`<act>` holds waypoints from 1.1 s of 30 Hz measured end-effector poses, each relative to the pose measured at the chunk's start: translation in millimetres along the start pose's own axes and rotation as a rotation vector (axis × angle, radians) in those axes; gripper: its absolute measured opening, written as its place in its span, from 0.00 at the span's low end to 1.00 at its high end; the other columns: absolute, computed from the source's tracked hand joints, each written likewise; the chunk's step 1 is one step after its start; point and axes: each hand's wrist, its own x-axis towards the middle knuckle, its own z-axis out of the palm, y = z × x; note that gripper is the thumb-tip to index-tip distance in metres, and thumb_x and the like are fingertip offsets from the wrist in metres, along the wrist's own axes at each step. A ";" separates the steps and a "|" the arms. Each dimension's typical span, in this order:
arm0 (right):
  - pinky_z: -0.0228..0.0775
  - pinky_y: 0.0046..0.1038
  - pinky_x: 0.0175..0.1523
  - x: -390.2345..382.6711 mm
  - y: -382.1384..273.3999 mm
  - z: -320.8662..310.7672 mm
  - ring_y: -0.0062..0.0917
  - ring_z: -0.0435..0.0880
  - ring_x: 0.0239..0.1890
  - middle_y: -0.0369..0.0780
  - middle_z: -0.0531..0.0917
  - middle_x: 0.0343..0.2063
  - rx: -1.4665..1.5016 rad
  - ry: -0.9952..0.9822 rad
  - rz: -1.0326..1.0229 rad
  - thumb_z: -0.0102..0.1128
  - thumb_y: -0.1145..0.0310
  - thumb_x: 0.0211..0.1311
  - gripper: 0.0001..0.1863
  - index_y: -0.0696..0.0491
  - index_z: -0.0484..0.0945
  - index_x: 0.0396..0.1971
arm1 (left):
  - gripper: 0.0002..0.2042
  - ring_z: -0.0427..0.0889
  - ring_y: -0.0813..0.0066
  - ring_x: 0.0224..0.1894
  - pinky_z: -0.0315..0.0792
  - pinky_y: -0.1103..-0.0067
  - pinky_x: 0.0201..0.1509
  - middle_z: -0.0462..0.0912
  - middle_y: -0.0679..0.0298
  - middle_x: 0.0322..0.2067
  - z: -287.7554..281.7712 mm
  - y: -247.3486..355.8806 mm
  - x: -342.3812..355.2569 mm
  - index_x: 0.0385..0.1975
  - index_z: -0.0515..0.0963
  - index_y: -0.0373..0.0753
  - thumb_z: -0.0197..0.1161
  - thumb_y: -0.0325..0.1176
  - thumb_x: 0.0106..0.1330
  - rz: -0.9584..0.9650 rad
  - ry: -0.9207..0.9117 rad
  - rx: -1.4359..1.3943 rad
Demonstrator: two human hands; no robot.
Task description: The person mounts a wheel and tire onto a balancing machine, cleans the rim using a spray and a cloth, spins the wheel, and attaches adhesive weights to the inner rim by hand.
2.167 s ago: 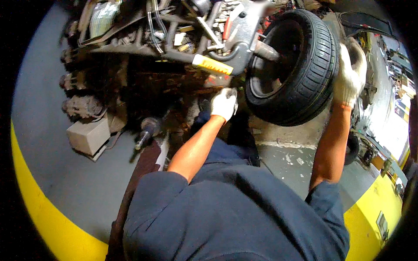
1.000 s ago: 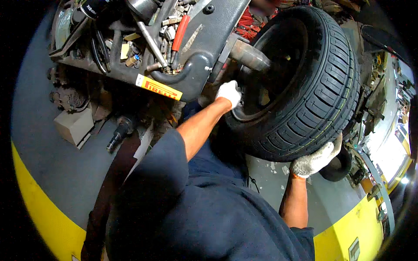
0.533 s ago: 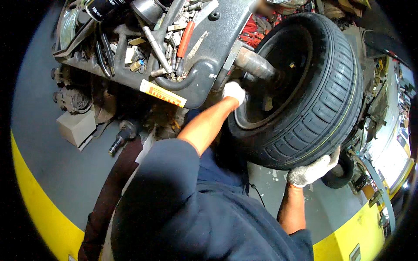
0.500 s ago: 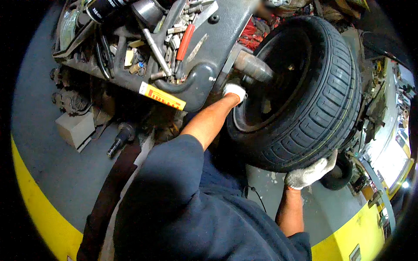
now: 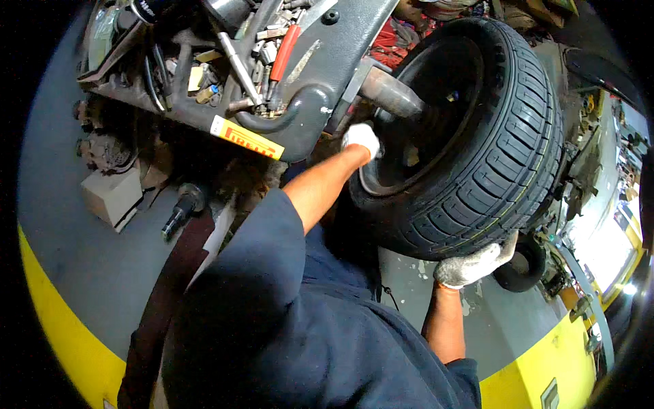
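Note:
A black tyre [image 5: 501, 163] on a dark wheel rim [image 5: 385, 187] leans at a slant to the right of centre, its hollow side facing left. A thick metal shaft [image 5: 392, 93] reaches into the rim's hollow. At the rim's near left edge is my left hand [image 5: 361, 141] in a white glove, closed on that edge; its fingertips are partly hidden. Under the tread, my right hand [image 5: 477, 263], in a soiled white glove, presses up against the rubber with its fingers along the underside.
At upper left, a black machine tray [image 5: 310, 75] holds a red-handled tool [image 5: 285, 54], a metal rod [image 5: 238, 68] and several small metal weights. Below it stand a pale box [image 5: 112, 194] and a black threaded part [image 5: 182, 210]. Another tyre [image 5: 521, 264] lies on the floor at right.
The whole view has shifted slightly, so most things sit a little higher and further left. Both hands keep their places on the wheel.

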 end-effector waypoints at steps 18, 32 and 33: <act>0.55 0.38 0.72 -9.3 -6.1 0.4 0.35 0.67 0.65 0.48 0.67 0.65 0.108 -0.094 -0.035 0.37 0.57 0.77 0.29 0.63 0.61 0.67 | 0.11 0.87 0.50 0.45 0.79 0.61 0.50 0.87 0.50 0.42 20.7 -19.3 23.6 0.38 0.85 0.40 0.59 0.36 0.63 0.082 0.463 -0.096; 0.50 0.36 0.74 -9.1 10.4 -1.0 0.35 0.64 0.68 0.48 0.64 0.66 -0.065 -0.035 -0.090 0.37 0.54 0.76 0.31 0.64 0.59 0.67 | 0.17 0.83 0.45 0.51 0.76 0.60 0.54 0.83 0.44 0.47 12.9 -10.0 -22.7 0.42 0.84 0.36 0.58 0.41 0.63 -0.021 0.294 -0.168; 0.51 0.37 0.74 -10.4 7.5 1.6 0.35 0.64 0.68 0.48 0.64 0.66 0.092 -0.015 0.018 0.37 0.54 0.76 0.31 0.64 0.59 0.67 | 0.17 0.83 0.46 0.51 0.76 0.60 0.54 0.83 0.45 0.48 12.2 -11.2 -15.9 0.42 0.83 0.36 0.58 0.41 0.63 -0.058 0.259 -0.148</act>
